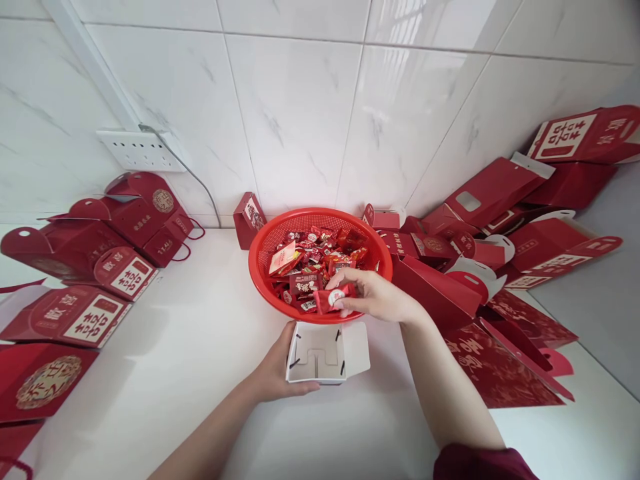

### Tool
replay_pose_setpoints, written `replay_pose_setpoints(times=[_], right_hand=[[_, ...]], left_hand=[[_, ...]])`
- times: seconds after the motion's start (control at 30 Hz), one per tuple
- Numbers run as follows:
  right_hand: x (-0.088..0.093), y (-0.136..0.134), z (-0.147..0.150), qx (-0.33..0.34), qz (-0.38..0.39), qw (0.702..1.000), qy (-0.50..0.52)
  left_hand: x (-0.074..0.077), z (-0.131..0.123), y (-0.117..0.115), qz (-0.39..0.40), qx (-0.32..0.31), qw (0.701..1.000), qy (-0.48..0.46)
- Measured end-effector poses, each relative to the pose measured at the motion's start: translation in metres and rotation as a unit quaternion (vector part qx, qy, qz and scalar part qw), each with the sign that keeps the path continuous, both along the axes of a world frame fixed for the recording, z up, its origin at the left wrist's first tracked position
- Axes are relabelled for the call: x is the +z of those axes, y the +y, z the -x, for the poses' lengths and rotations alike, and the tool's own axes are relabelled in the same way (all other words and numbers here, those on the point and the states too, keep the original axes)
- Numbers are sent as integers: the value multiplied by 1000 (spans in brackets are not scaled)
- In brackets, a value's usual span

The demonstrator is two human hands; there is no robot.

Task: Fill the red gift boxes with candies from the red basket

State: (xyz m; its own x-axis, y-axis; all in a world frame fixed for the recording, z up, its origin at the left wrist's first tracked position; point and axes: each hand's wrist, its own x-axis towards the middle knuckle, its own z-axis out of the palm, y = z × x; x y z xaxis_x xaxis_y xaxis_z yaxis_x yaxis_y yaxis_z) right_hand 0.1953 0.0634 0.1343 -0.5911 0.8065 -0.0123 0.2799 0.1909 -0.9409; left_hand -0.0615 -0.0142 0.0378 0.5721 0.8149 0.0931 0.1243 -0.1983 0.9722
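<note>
A red plastic basket (260,283) with perforated walls holds a heap of wrapped candies (305,283), mostly red. My right hand (375,293) is over the basket's near right side, its fingers closed on a red wrapped candy (329,299) with a pale round mark. Just in front of the basket is a small white-lined box (317,347), its top open and one flap out to the right. No candy shows inside it. My left hand (283,367) grips this box from the left, thumb at the far corner and fingers along the near side.
Red gift boxes (95,313) line the left side, some with cord handles. More red boxes (500,193) are piled on the right, and a small red box (249,220) stands behind the basket. A socket strip (140,150) with a cable is on the tiled wall.
</note>
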Motion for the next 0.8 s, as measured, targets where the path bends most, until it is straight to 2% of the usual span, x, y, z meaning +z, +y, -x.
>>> replay_pose_setpoints(times=[0.1, 0.2, 0.27, 0.43, 0.63, 0.73, 0.8], right_hand=[[-1, 2, 13, 26, -67, 991, -116], [-4, 14, 27, 27, -130, 952, -275], [-6, 26, 35, 24, -137, 934, -329], [-5, 65, 43, -37, -130, 895, -424], [20, 103, 47, -115, -152, 846, -498], [31, 103, 56, -110, -176, 840, -501], [31, 98, 64, -66, -180, 848, -495]], left_hand=[[-1, 0, 0, 4, 1, 1000, 4], [-2, 0, 0, 10, 2, 1000, 3], [-2, 0, -1, 10, 6, 1000, 6], [-2, 1, -2, 4, 18, 1000, 15], [-1, 1, -1, 5, -5, 1000, -3], [-2, 2, 0, 10, -8, 1000, -8], [-3, 2, 0, 9, -7, 1000, -11]])
